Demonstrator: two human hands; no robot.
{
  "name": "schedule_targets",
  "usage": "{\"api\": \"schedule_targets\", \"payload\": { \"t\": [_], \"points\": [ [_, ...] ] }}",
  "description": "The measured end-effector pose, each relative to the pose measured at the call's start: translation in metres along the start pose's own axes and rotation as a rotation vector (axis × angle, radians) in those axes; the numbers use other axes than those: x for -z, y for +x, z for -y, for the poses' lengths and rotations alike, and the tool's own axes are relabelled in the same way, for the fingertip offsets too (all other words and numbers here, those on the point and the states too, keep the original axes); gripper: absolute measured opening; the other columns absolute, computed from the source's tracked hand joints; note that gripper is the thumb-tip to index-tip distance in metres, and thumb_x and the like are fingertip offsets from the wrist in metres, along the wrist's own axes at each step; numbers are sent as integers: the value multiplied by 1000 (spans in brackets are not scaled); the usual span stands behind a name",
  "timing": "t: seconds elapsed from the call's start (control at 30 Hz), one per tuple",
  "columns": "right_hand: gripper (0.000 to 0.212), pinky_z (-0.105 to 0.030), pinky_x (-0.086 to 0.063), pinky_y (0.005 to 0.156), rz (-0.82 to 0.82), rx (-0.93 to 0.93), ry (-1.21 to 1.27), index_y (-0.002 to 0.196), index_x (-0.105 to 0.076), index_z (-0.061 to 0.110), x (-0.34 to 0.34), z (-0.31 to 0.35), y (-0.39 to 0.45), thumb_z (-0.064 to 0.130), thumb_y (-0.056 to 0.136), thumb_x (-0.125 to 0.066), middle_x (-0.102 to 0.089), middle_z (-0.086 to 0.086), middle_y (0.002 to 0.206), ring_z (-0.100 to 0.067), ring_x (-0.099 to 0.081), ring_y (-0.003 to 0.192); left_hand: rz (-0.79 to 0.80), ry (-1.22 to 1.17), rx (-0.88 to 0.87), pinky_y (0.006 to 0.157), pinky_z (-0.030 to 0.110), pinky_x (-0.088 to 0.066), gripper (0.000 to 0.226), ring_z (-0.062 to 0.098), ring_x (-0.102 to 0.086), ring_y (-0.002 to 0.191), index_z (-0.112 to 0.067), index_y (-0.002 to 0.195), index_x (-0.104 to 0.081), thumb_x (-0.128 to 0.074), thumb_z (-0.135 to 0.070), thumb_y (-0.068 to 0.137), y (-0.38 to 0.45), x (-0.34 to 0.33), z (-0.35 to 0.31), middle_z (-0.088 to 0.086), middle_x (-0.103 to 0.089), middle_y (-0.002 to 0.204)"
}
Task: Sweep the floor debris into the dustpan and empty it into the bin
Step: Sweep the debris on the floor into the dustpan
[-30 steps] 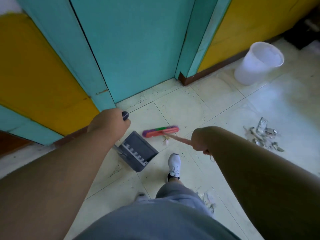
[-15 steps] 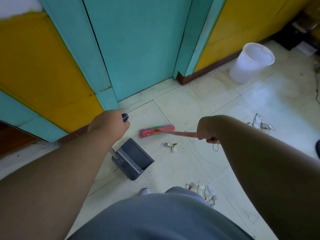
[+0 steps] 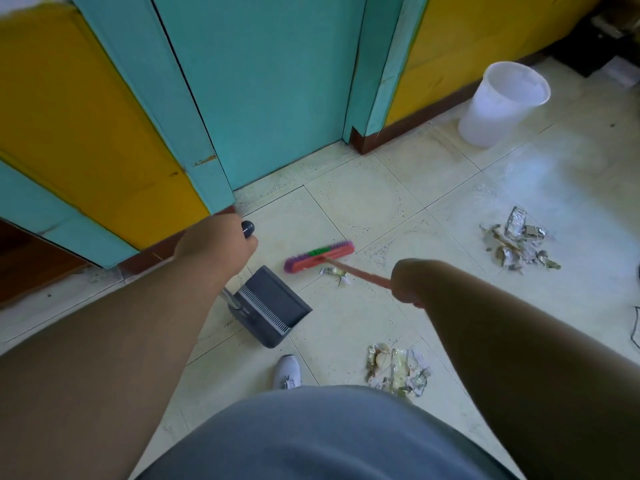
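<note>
My left hand grips the top of the long handle of a dark grey dustpan, which stands on the tiled floor with its mouth facing right. My right hand holds the pink stick of a broom. Its red head with purple and green bristles rests on the floor just beyond the dustpan. A small scrap of debris lies right beside the broom head. One pile of foil and paper debris lies at the right, another near my legs. The white bin stands by the wall.
A teal door and yellow wall panels close off the far side. My white shoe stands just below the dustpan. Dark objects sit in the far right corner, and a thin cord lies at the right edge.
The broom head has shifted right, away from the dustpan, with the small scrap now beside it. My shoe has come back into view, and both debris piles show more fully.
</note>
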State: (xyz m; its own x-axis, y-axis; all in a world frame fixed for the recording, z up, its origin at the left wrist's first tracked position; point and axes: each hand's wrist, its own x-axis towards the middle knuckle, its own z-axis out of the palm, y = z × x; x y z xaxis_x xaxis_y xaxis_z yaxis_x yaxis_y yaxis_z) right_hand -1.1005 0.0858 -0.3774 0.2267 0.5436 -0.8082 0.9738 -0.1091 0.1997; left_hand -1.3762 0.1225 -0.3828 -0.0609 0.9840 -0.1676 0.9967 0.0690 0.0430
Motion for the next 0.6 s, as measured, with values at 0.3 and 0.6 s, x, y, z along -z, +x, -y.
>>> {"api": "schedule_targets", "payload": {
  "t": [0.3, 0.6],
  "points": [
    [11, -28, -50, 69, -91, 60, 19, 104, -59, 14, 13, -81, -34, 20, 95, -59, -51, 0, 71, -14, -50, 62, -24, 45, -46, 64, 33, -50, 28, 29, -58, 79, -10, 95, -58, -49, -37, 95, -27, 10, -71, 13, -62, 87],
    [21, -25, -44, 70, -97, -143, 343, 80, -48, 2, -7, -81, 8, 12, 98, -48, -53, -7, 68, -17, -54, 68, -37, 5, -106, 58, 30, -39, 27, 28, -54, 72, -10, 87, -54, -49, -35, 94, -30, 7, -83, 9, -53, 72]
  ]
}}
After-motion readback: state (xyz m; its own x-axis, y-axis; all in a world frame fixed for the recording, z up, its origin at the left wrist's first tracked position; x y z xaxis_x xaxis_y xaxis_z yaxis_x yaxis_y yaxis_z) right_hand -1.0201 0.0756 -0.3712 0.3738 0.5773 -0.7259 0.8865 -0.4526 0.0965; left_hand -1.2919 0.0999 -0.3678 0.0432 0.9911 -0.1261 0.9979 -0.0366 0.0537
